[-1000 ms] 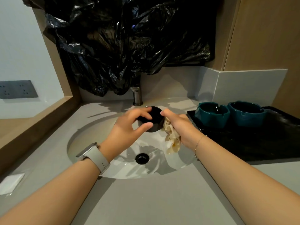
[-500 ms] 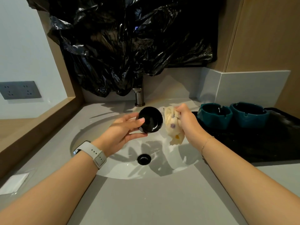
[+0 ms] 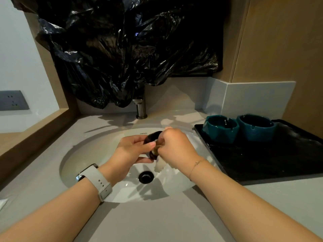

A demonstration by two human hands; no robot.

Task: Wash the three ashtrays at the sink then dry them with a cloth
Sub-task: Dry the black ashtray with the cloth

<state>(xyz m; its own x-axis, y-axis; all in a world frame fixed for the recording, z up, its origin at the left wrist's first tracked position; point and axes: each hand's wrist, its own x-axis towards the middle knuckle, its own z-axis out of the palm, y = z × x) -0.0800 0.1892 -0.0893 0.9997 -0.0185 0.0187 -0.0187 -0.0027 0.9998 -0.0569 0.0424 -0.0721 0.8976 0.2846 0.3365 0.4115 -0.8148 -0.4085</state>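
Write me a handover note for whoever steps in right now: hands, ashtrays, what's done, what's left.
Left hand: holds the dark ashtray over the sink.
Right hand: presses the cloth against it, wiping.
Two teal ashtrays sit side by side on the black tray on the right.
Tap: no water visible.
Left: finish drying the dark one; can't tell whether the teal pair are washed or dry.

Left hand (image 3: 130, 151) grips dark ashtray (image 3: 151, 137); right hand (image 3: 176, 147) presses cloth (image 3: 160, 167).
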